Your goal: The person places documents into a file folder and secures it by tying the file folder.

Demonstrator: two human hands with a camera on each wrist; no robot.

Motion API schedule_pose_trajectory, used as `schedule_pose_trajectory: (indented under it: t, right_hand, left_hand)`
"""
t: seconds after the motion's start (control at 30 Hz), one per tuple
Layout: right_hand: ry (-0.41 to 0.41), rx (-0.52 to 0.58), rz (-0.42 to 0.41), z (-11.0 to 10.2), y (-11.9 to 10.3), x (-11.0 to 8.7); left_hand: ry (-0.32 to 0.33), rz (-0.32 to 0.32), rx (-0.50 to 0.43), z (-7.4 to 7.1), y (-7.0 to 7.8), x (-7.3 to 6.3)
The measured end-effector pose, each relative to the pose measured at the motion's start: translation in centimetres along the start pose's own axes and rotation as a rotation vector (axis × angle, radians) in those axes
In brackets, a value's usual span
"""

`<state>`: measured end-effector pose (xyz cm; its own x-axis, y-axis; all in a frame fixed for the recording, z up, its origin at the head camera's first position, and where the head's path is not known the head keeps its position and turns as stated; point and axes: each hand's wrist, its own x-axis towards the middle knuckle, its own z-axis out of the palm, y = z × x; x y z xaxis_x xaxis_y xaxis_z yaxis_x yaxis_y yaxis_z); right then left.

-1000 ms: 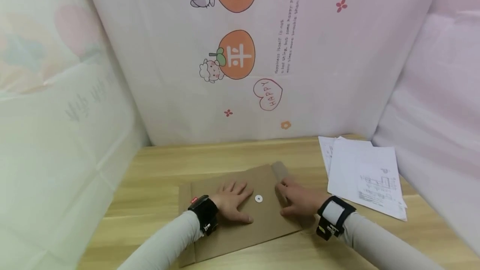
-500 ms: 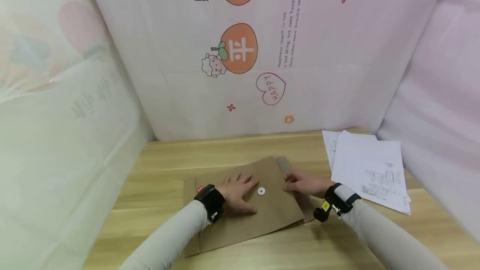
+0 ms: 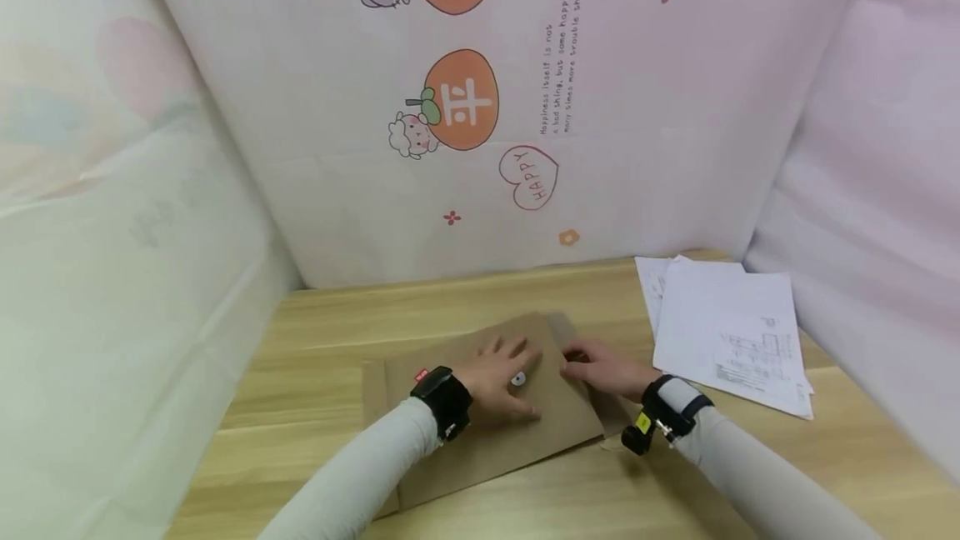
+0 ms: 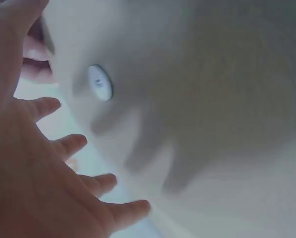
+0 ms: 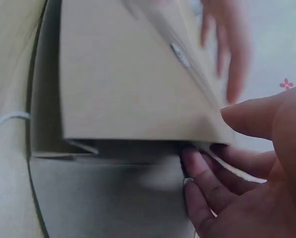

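A brown kraft paper file envelope [image 3: 480, 457] lies on the wooden table with its mouth toward the right. My left hand [image 3: 498, 377] is over its front, fingers spread. In the left wrist view those fingers cast shadows on the paper near the white round button [image 4: 100, 83], seemingly raised off it. At the mouth, my right hand [image 3: 606, 369] pinches the edge of the front panel, thumb on top and fingers beneath. The right wrist view shows the mouth gaping, with the flap [image 5: 108, 198] unfolded below it and a pale string [image 5: 6, 119] at the side.
Several white printed sheets [image 3: 727, 332] lie overlapping at the right of the table [image 3: 315, 332]. Printed cloth walls [image 3: 360, 215] enclose the table at the back and both sides. A small red label [image 3: 422, 375] shows near the left wrist strap.
My left hand has slid right across the envelope and now partly covers the button. My right hand has moved up along the mouth and pinches the front panel's edge.
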<state>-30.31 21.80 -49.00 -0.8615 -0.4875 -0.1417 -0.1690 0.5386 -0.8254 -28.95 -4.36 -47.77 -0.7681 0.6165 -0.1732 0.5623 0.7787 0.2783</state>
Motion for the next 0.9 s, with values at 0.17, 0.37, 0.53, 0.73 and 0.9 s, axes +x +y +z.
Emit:
schedule_pose_trajectory:
  t: [0.17,0.37,0.53,0.73,0.9]
  right_hand:
    - [0.025,-0.062,-0.014,-0.5,0.5,0.6]
    - [0.022,-0.188,-0.065,-0.3,1.6,0.5]
    - [-0.014,-0.146,-0.036,-1.1,1.6,-0.6]
    - [-0.077,-0.091,-0.015,-2.6,1.2,-2.4]
    - [-0.090,-0.136,-0.044,-2.6,1.4,-3.7]
  left_hand:
    - [-0.017,-0.073,0.096,0.9,0.4,1.4]
    - [-0.089,-0.097,0.144,-0.4,2.8,0.5]
    - [-0.098,-0.096,0.136,-0.4,3.1,0.7]
    - [-0.108,-0.119,0.163,-0.5,2.8,0.8]
    - [-0.115,-0.138,0.190,-0.5,2.8,0.7]
